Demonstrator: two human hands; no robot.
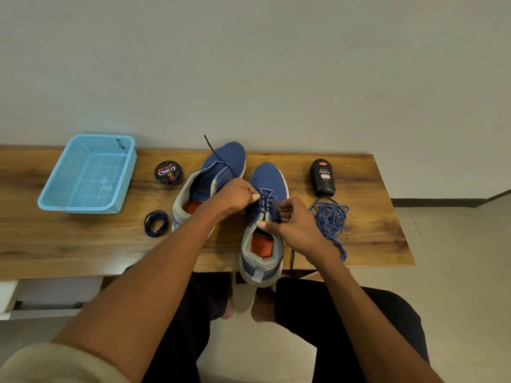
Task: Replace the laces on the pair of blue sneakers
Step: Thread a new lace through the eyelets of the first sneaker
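Two blue sneakers stand on the wooden table. The right sneaker points away from me, its heel over the front edge, with a dark navy lace threaded through its eyelets. My left hand pinches that lace at the left eyelets; one end sticks up past the left sneaker. My right hand grips the lace at the right eyelets by the tongue. The left sneaker's eyelets are partly hidden by my left hand. A coiled dark navy lace lies left of the shoes. Lighter blue laces lie tangled at the right.
A light blue mesh basket sits at the table's left. A round Cherry polish tin lies beside the left sneaker. A black Cherry polish bottle lies at the right. The wall runs directly behind the table. My knees are below the front edge.
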